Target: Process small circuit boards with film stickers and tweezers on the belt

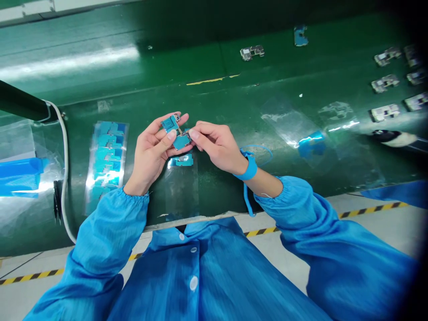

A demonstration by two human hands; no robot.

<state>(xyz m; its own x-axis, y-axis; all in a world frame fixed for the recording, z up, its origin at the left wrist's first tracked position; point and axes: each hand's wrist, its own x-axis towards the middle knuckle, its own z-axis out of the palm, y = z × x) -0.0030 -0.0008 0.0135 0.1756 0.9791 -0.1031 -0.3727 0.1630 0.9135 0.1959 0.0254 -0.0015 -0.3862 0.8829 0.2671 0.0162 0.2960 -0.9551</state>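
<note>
My left hand [154, 140] is closed around a small circuit board [180, 141] with bright blue faces, its thumb pressed on top and its fingers underneath. At the board's right edge, my right hand [216, 145] pinches with thumb and forefinger; whether it grips the board or a tiny piece on it is hidden. Just below the hands lies a clear plastic sheet [182, 191] with a blue cut-out sticker [183, 160] at its top. To the left, another clear sheet [106, 156] carries a column of similar blue stickers.
Several circuit boards [385, 113] lie at the right, with two more [252, 52] [300, 35] farther back. Also on the green mat are a black-and-white tool [394, 138], crumpled clear film [281, 122], black tweezers [57, 203] and a white cable [66, 169]. A blue wrist strap [249, 167] trails a coiled cord.
</note>
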